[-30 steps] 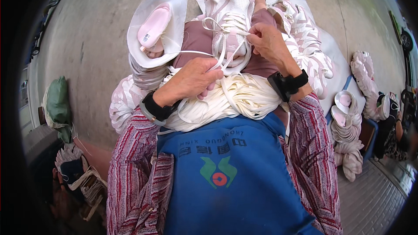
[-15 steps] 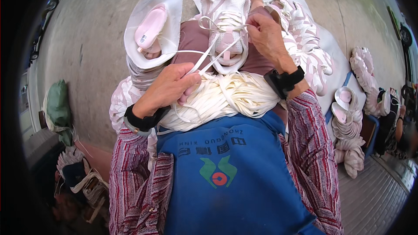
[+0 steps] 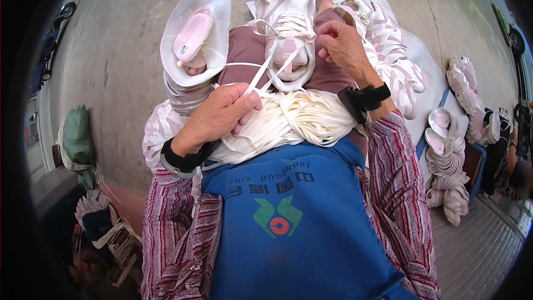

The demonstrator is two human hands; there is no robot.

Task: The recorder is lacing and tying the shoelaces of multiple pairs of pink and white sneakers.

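Observation:
A white and pink lace-up shoe upper (image 3: 298, 6) rests between my knees, its opening toward me. My left hand (image 3: 225, 112) is closed on the white shoelace (image 3: 256, 78), whose two strands run taut from the shoe's top eyelets. To the right of the shoe, my right hand (image 3: 345, 47) is held with its fingers curled; whether a lace is pinched in them cannot be made out. A thick bundle of cream laces (image 3: 311, 115) lies across my lap, just below the shoe and over the blue apron (image 3: 300, 200).
At left stands a stack of white shoe pieces with a pink insole (image 3: 193, 34) on top. More white and pink uppers (image 3: 388, 50) lie at right on a pale sheet (image 3: 425, 78). A green sack (image 3: 76, 138) sits far left. Another person's arm (image 3: 511, 155) shows far right.
My right hand has shifted slightly right, and the lace stretched to its fingers no longer shows there. My left hand has moved slightly right, still gripping the strands.

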